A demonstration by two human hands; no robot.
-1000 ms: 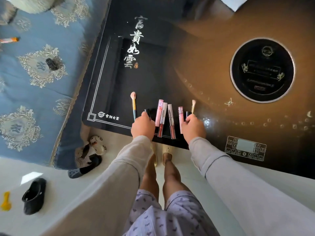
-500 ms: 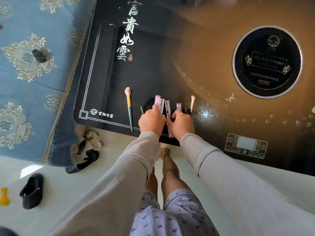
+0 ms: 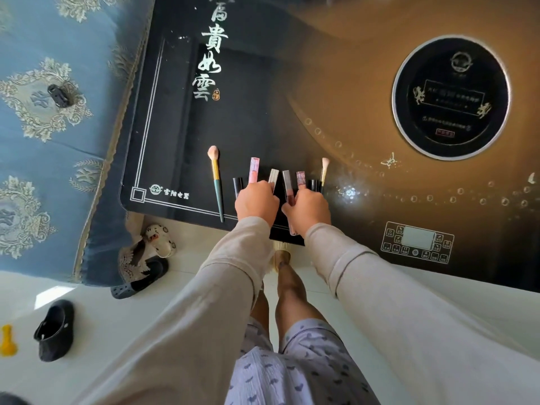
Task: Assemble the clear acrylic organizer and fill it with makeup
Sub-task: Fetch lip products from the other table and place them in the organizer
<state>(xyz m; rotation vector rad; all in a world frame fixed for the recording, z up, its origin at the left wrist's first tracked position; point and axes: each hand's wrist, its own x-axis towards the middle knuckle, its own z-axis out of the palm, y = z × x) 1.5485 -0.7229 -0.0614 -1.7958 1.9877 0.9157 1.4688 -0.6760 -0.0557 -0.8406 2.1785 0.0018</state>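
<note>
We see two long sleeves of plain pale beige knit, the left sleeve (image 3: 204,302) and the right sleeve (image 3: 394,302); each ends in a soft cuff at the wrist, just behind the left hand (image 3: 257,200) and the right hand (image 3: 309,207); farther back from the fingers the cloth gathers in loose creases; well behind them we note light lilac shorts (image 3: 292,363) of crinkled fabric, scattered with small dark marks.

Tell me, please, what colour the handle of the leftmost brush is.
The brush has a dark teal handle, seen in the head view.
</note>
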